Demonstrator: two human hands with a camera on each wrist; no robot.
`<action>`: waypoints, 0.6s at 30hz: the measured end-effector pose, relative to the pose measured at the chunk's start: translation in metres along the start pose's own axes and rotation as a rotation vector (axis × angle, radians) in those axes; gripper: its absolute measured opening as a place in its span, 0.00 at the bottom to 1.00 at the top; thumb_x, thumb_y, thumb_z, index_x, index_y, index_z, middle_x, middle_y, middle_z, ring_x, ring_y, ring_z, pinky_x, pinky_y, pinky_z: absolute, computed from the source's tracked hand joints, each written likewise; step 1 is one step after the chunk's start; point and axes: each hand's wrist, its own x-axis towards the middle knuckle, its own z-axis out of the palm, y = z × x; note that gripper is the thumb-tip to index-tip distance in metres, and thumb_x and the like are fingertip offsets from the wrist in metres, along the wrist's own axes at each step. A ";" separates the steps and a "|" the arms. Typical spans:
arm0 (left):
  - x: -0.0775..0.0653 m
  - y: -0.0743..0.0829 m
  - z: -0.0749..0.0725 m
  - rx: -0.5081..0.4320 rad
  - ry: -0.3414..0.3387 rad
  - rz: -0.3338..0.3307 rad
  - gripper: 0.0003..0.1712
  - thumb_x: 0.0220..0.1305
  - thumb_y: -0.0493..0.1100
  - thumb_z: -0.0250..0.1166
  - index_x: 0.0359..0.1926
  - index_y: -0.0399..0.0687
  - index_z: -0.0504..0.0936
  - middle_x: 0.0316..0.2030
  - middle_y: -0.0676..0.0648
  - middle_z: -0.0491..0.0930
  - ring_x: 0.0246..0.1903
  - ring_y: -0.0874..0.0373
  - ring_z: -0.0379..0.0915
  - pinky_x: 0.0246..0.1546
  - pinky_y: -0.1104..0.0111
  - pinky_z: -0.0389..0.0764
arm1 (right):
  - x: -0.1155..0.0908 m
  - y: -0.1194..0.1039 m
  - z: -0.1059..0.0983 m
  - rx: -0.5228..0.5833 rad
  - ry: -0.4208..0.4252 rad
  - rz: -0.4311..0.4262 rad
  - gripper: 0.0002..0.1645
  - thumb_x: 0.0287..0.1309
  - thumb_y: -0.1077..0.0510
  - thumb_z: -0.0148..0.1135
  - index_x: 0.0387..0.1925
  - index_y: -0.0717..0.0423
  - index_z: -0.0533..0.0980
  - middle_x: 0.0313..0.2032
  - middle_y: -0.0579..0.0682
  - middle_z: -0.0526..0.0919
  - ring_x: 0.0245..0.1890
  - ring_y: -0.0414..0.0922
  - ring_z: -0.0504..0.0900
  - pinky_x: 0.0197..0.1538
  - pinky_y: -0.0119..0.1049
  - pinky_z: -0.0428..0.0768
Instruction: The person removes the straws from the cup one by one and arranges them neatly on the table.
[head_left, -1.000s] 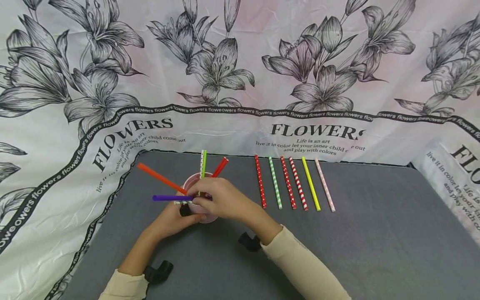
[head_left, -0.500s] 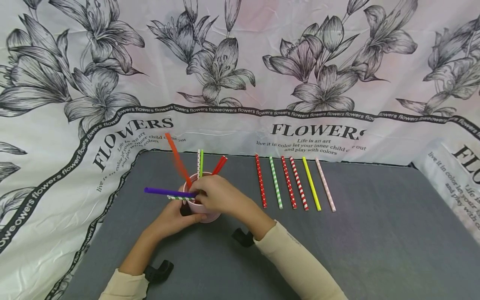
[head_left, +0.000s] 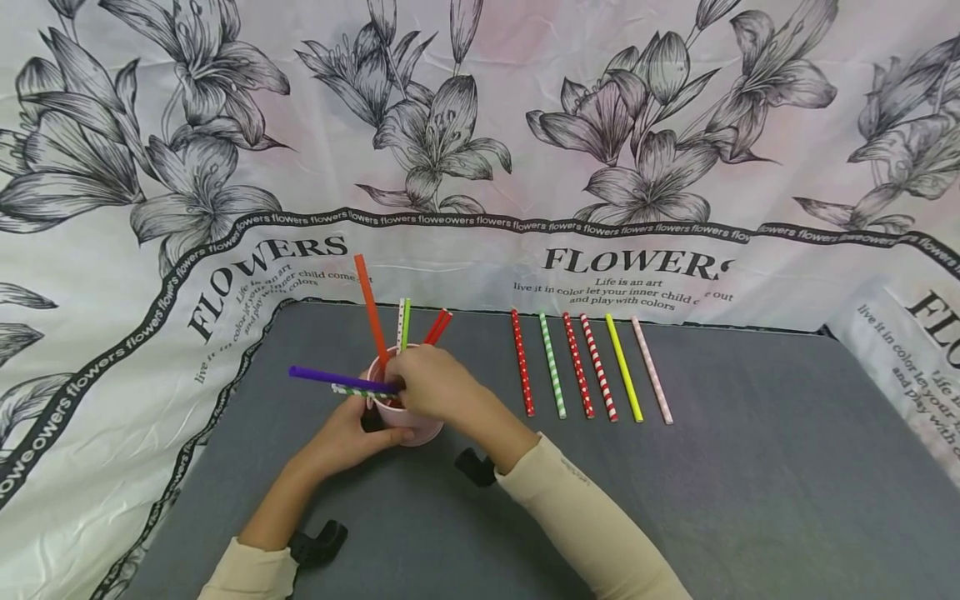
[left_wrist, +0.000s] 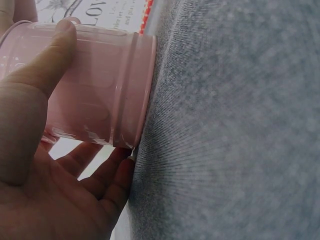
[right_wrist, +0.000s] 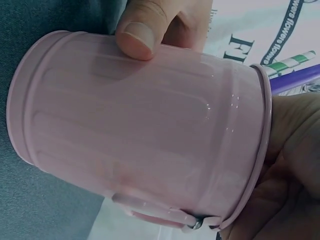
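Note:
A small pink ribbed bucket [head_left: 418, 429] with a side handle [right_wrist: 155, 212] stands upright on the table. My left hand [head_left: 341, 442] grips it from the left, thumb [left_wrist: 52, 57] along the wall and fingers around its far side. Over its mouth is my right hand [head_left: 433, 383], fingers down at the rim and mostly hidden; I cannot tell whether they pinch a straw. An orange straw [head_left: 371, 308] rises steeply at the back left. Purple [head_left: 337, 377] and green-striped straws [head_left: 348, 390] lean left over the rim. White dotted [head_left: 400, 325], light green [head_left: 407, 323] and red straws [head_left: 438, 325] stick up behind.
To the right lies a spaced row of paper straws: red dotted [head_left: 521, 362], green-striped [head_left: 552, 367], another red dotted [head_left: 578, 367], red-striped [head_left: 598, 367], yellow [head_left: 624, 367] and pale pink [head_left: 652, 369]. A flower-printed cloth [head_left: 465, 258] hangs behind the dark grey table [head_left: 750, 467].
The orange straw has swung from leaning left to nearly upright. The purple and green-striped straws have shifted left and slightly up. My right forearm has moved a little left; my left hand stays put.

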 end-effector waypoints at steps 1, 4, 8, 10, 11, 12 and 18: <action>0.000 0.000 0.000 0.005 0.004 -0.004 0.49 0.57 0.42 0.77 0.75 0.55 0.61 0.61 0.51 0.75 0.56 0.56 0.74 0.57 0.66 0.73 | 0.000 0.000 0.000 -0.001 0.002 0.008 0.08 0.53 0.67 0.71 0.29 0.50 0.86 0.24 0.39 0.80 0.31 0.39 0.74 0.35 0.31 0.74; 0.000 0.000 0.001 0.023 0.013 -0.019 0.40 0.56 0.42 0.77 0.67 0.49 0.69 0.55 0.50 0.79 0.51 0.56 0.76 0.53 0.66 0.75 | 0.001 -0.002 -0.001 -0.005 0.002 0.028 0.07 0.52 0.66 0.73 0.27 0.50 0.86 0.21 0.38 0.78 0.28 0.39 0.74 0.32 0.30 0.73; 0.000 0.001 0.002 0.036 0.008 -0.047 0.30 0.57 0.43 0.76 0.59 0.46 0.75 0.49 0.50 0.82 0.46 0.56 0.78 0.48 0.65 0.77 | 0.001 -0.002 -0.001 -0.008 -0.001 0.043 0.08 0.52 0.66 0.72 0.26 0.50 0.85 0.20 0.38 0.77 0.25 0.39 0.74 0.28 0.29 0.72; -0.001 0.002 0.002 0.041 0.007 -0.060 0.30 0.58 0.43 0.76 0.59 0.46 0.75 0.47 0.50 0.82 0.45 0.56 0.78 0.47 0.65 0.77 | 0.000 -0.002 -0.001 -0.001 0.000 0.043 0.09 0.53 0.67 0.71 0.25 0.50 0.85 0.21 0.38 0.78 0.25 0.39 0.74 0.29 0.29 0.72; -0.001 0.002 0.002 0.044 0.008 -0.066 0.30 0.58 0.44 0.76 0.59 0.45 0.75 0.47 0.50 0.82 0.45 0.55 0.78 0.47 0.65 0.77 | 0.000 -0.002 -0.001 0.001 0.002 0.038 0.09 0.53 0.67 0.70 0.25 0.50 0.85 0.21 0.39 0.79 0.26 0.39 0.74 0.30 0.29 0.73; -0.001 0.002 0.002 0.049 0.011 -0.071 0.31 0.58 0.44 0.76 0.60 0.45 0.75 0.47 0.50 0.82 0.46 0.55 0.77 0.47 0.65 0.77 | 0.000 -0.001 -0.001 0.004 0.003 0.034 0.10 0.53 0.68 0.70 0.25 0.50 0.85 0.22 0.39 0.80 0.27 0.39 0.74 0.31 0.29 0.73; -0.001 0.001 0.001 0.074 0.014 -0.088 0.35 0.57 0.47 0.76 0.63 0.47 0.72 0.50 0.50 0.81 0.49 0.56 0.76 0.51 0.60 0.76 | -0.001 0.001 0.001 0.029 0.019 0.006 0.10 0.54 0.67 0.69 0.25 0.48 0.84 0.23 0.38 0.80 0.29 0.38 0.75 0.34 0.30 0.74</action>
